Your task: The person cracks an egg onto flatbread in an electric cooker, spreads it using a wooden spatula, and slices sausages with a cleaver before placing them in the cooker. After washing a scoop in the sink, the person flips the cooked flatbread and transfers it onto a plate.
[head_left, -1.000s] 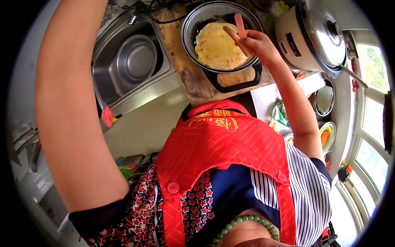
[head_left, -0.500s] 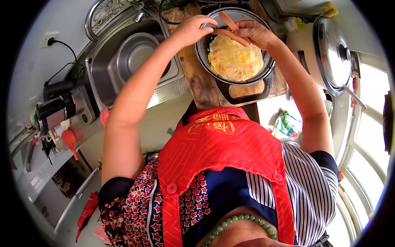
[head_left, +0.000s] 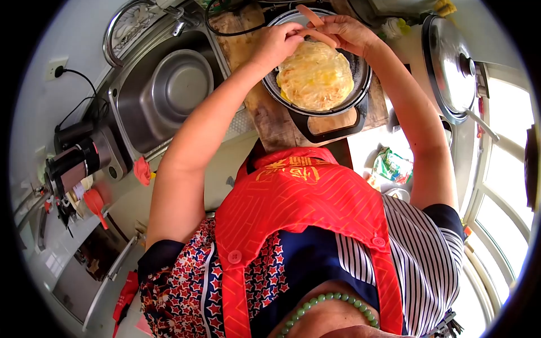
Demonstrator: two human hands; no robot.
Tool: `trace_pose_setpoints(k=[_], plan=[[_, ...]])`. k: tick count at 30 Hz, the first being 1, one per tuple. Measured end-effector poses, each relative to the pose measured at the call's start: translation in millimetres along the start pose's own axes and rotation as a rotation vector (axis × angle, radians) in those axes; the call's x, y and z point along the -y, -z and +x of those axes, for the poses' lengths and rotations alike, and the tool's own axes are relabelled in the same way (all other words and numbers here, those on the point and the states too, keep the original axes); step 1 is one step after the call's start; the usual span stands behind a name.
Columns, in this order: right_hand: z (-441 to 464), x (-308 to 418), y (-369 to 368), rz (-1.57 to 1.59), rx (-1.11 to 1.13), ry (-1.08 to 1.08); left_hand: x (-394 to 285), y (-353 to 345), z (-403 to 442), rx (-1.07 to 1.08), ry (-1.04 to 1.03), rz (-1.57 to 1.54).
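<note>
Over the round pan (head_left: 366, 90), my right hand (head_left: 350, 35) is closed on two pinkish sausage strips. The upper sausage strip (head_left: 309, 15) points up and to the left from the fingers. Below it, the lower sausage strip (head_left: 320, 38) lies across between both hands. My left hand (head_left: 277, 44) has its fingertips closed on the left end of this lower strip. Under the hands, a golden flatbread with yellow egg patches (head_left: 316, 76) lies in the pan, its upper edge partly hidden by fingers.
A wooden board (head_left: 270, 121) lies under the pan. To the left is a sink (head_left: 132, 96) holding a metal basin (head_left: 183, 84). A large lidded cooker (head_left: 448, 67) stands at right, near a green packet (head_left: 393, 165). A black cord (head_left: 225, 34) runs behind the board.
My left hand has moved right, and its fingers have closed on the lower sausage strip's end. The right hand keeps its hold. The whole view has shifted slightly.
</note>
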State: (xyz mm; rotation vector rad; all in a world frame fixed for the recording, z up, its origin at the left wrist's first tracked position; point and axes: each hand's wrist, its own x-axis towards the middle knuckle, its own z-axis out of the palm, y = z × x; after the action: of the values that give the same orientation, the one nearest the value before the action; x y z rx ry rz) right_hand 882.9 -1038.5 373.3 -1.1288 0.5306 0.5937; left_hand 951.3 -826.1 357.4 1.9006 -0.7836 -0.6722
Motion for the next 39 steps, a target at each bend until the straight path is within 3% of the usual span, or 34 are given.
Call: trace_pose_setpoints(k=[2,5,8,13,17,20,23,25,28,36,39], plan=[[-0.4,-5.5,6.9,-0.053,-0.088,0.034,2.6,2.1,6.1,0.014,0.046,0.161],[-4.0,-18.1,22.3,-0.578,-0.317,0.007,12.3,1.9,14.7,-0.024,0.09,0.317],[-4.0,-32.2,37.5,-0.989,-0.376,0.037,24.9,-0.9,21.9,0.045,0.073,0.408],[-5.9,-51.7,47.9,-1.118,-0.526,0.205,37.9,-15.6,30.9,0.145,0.086,0.519],[-12.8,-56.9,46.7,-1.184,-0.642,0.385,38.0,-22.6,26.5,0.023,-0.029,0.574],[-16.5,-57.2,38.0,-1.378,-0.701,0.276,34.5,-21.0,25.6,0.063,-0.033,0.761],[-14.8,-72.2,45.6,-1.644,-0.754,0.463,24.0,-18.1,22.6,0.012,-0.1,0.881],[-26.8,-53.2,24.3,-1.726,-0.773,0.467,33.8,-17.4,21.5,-0.076,-0.263,0.949],[-28.4,-49.0,19.0,-1.761,-0.758,0.456,40.3,-21.1,21.0,-0.088,-0.309,0.965],[-24.4,-49.8,27.9,-1.562,-0.717,0.257,38.3,-15.3,17.9,0.01,-0.231,1.074],[-25.5,-50.8,32.2,-1.627,-0.698,0.267,35.4,-8.8,19.2,0.0,-0.211,1.051]])
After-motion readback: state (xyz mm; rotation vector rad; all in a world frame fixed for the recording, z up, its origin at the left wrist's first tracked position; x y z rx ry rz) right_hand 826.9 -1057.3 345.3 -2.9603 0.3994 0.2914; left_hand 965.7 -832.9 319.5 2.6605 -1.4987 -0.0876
